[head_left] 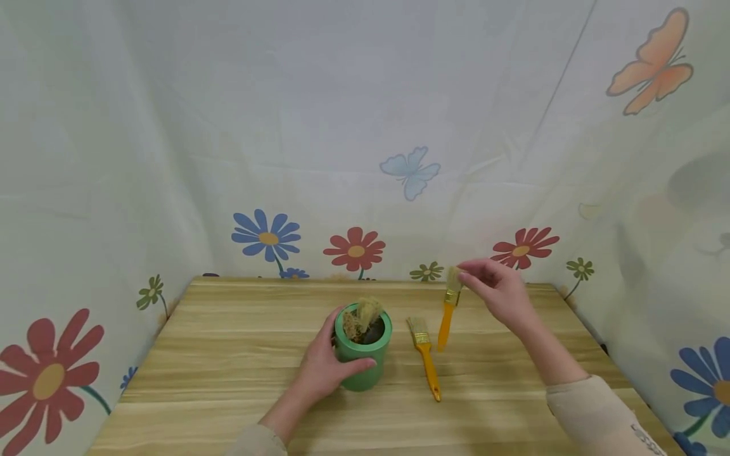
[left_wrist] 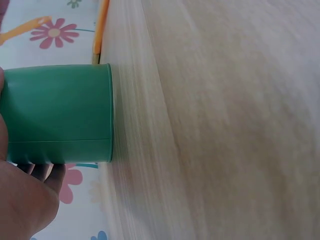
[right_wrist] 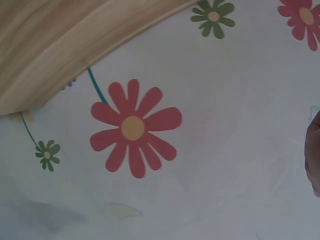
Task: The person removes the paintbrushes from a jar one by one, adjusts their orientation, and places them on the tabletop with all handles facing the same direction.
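Observation:
A green cylindrical cup stands upright on the wooden table, and my left hand grips its side, thumb across the front. In the left wrist view the fingers wrap around the cup. Tan bristle heads poke up out of it. My right hand pinches a paintbrush by its bristles, its orange handle hanging downward, right of the cup. A second paintbrush lies between the cup and the right hand, bristles toward the back. Only an edge of the right hand appears in the right wrist view.
The wood-grain table ends at a back edge against a white curtain printed with flowers and butterflies. The same cloth rises along the left and right sides.

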`<control>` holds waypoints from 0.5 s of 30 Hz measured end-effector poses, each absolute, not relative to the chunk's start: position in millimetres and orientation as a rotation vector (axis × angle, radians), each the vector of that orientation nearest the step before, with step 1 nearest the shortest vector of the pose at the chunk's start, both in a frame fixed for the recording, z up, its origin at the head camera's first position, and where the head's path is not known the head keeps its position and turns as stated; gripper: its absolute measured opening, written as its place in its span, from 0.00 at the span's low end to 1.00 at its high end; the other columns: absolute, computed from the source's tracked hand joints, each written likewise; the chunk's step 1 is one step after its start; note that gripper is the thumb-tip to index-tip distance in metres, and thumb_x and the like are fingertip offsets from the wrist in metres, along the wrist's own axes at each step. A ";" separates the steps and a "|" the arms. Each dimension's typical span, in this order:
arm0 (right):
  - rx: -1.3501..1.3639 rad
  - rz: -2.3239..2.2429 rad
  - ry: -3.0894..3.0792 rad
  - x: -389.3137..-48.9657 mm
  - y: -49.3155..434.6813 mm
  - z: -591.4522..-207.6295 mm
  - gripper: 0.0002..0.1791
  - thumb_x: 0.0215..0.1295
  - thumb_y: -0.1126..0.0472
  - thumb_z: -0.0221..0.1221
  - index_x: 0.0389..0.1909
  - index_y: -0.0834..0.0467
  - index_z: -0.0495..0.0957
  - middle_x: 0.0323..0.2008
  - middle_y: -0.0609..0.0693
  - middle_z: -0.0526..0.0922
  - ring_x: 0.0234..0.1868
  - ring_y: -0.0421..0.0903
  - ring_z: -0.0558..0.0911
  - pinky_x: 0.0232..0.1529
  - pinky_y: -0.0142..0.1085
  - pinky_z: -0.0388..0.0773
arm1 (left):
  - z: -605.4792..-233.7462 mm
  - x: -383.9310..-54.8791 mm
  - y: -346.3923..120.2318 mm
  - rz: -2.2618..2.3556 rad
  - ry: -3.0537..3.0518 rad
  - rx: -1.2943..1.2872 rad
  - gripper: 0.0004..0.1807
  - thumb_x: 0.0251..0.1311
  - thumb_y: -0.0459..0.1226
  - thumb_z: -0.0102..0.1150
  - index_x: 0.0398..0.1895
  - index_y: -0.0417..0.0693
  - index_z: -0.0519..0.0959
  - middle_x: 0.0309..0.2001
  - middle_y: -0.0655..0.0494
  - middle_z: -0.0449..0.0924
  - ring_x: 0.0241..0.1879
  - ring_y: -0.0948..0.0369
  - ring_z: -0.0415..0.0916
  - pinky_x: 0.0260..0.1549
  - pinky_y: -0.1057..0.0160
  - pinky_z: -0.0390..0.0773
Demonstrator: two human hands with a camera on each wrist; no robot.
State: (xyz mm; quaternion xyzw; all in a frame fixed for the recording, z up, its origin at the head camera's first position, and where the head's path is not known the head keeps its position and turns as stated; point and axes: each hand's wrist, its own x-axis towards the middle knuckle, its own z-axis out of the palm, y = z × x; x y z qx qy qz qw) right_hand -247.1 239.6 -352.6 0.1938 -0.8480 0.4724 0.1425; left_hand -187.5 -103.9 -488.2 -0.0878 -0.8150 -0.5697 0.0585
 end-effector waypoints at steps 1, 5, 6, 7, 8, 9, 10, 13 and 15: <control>0.538 1.337 -2.486 -248.5 243.3 -356.4 0.14 0.76 0.60 0.67 0.56 0.62 0.86 0.45 0.56 0.89 0.38 0.39 0.83 0.39 0.27 0.81 | -487.8 -187.5 -103.9 -1.726 -2.470 -0.265 0.60 0.44 0.51 0.90 0.80 0.72 0.62 0.69 0.63 0.76 0.69 0.54 0.73 0.71 0.39 0.69; 0.494 1.286 -2.582 -256.5 257.7 -373.2 0.15 0.77 0.58 0.66 0.58 0.62 0.85 0.45 0.58 0.89 0.37 0.42 0.80 0.35 0.30 0.78 | -487.2 -187.8 -103.8 -1.713 -2.474 -0.263 0.61 0.43 0.50 0.90 0.81 0.71 0.62 0.69 0.63 0.76 0.70 0.53 0.73 0.71 0.39 0.69; 0.497 1.283 -2.590 -258.5 261.0 -377.2 0.15 0.77 0.59 0.65 0.57 0.62 0.85 0.45 0.59 0.89 0.36 0.43 0.79 0.35 0.30 0.78 | -487.1 -188.0 -103.8 -1.711 -2.474 -0.263 0.61 0.43 0.50 0.90 0.81 0.71 0.62 0.69 0.63 0.76 0.70 0.53 0.73 0.71 0.39 0.69; 0.497 1.280 -2.597 -260.6 264.3 -381.1 0.14 0.77 0.59 0.65 0.57 0.62 0.86 0.44 0.59 0.89 0.35 0.43 0.79 0.34 0.30 0.77 | -487.1 -188.4 -103.6 -1.711 -2.473 -0.264 0.61 0.43 0.50 0.90 0.81 0.71 0.62 0.69 0.63 0.76 0.70 0.53 0.73 0.71 0.39 0.68; 0.502 1.282 -2.599 -262.6 267.3 -384.9 0.14 0.77 0.60 0.65 0.56 0.63 0.86 0.44 0.60 0.88 0.34 0.45 0.79 0.33 0.31 0.76 | -487.4 -188.8 -103.3 -1.708 -2.475 -0.265 0.61 0.43 0.50 0.90 0.80 0.72 0.61 0.69 0.63 0.76 0.70 0.54 0.73 0.71 0.39 0.68; 0.504 1.282 -2.605 -264.0 270.2 -387.9 0.13 0.77 0.60 0.65 0.56 0.63 0.86 0.43 0.61 0.88 0.34 0.46 0.78 0.32 0.31 0.76 | -487.6 -189.1 -103.1 -1.708 -2.475 -0.268 0.60 0.43 0.51 0.90 0.80 0.73 0.61 0.69 0.63 0.76 0.70 0.54 0.73 0.71 0.39 0.69; 0.505 1.282 -2.614 -265.6 272.8 -390.9 0.13 0.77 0.60 0.65 0.55 0.62 0.86 0.42 0.61 0.88 0.33 0.46 0.78 0.32 0.31 0.76 | -487.5 -189.3 -102.9 -1.707 -2.476 -0.269 0.60 0.43 0.51 0.90 0.80 0.73 0.61 0.70 0.63 0.76 0.70 0.54 0.73 0.71 0.39 0.69; 0.487 1.277 -2.658 -272.0 279.3 -401.1 0.12 0.78 0.60 0.64 0.55 0.62 0.86 0.42 0.58 0.88 0.35 0.49 0.79 0.33 0.32 0.76 | -487.5 -189.1 -102.9 -1.706 -2.477 -0.266 0.61 0.43 0.51 0.90 0.81 0.72 0.61 0.70 0.63 0.75 0.70 0.54 0.73 0.71 0.39 0.69; 0.479 1.265 -2.699 -277.1 282.8 -408.4 0.12 0.78 0.60 0.64 0.55 0.62 0.86 0.42 0.57 0.88 0.36 0.48 0.80 0.35 0.33 0.78 | -487.1 -188.6 -103.3 -1.709 -2.476 -0.261 0.61 0.43 0.52 0.90 0.81 0.72 0.61 0.70 0.63 0.75 0.70 0.54 0.73 0.70 0.39 0.70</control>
